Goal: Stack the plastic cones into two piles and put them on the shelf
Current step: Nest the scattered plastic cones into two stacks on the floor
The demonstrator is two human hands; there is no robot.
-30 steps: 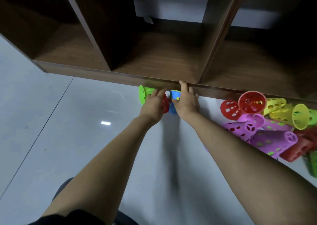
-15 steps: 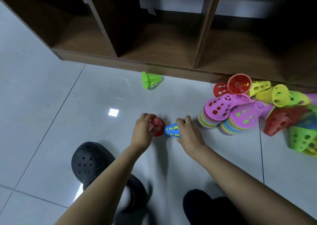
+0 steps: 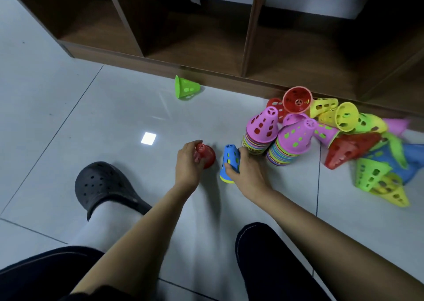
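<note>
— Two cones are in hand. Where exactly?

— The red cone point(image 3: 206, 155) is low over the floor point(image 3: 91, 121), the left hand point(image 3: 188, 165) curled round its narrow end. The blue cone point(image 3: 229, 163) stands upright just beside it, with the right hand point(image 3: 245, 172) clamped on its side. A yellow rim shows beneath the blue (probably another cone nested inside, though I can't be sure).

— And the piles?

— Both stand on the floor just right of that hand, each capped in pink. The near pile point(image 3: 259, 140) looks straight and the far pile point(image 3: 289, 151) leans.

— How should this be stacked?

— My judgement: keep the wide end down, centre it over a pile's tip, lower it straight and press until it seats. I'd steady the leaning pile first, because a push from the side could topple it.

— What's left?

— A green cone point(image 3: 186, 87) lies on its side near the shelf point(image 3: 206, 71), and a loose heap point(image 3: 367, 158) lies further right. A black clog point(image 3: 103, 183) sits by the left arm.
</note>
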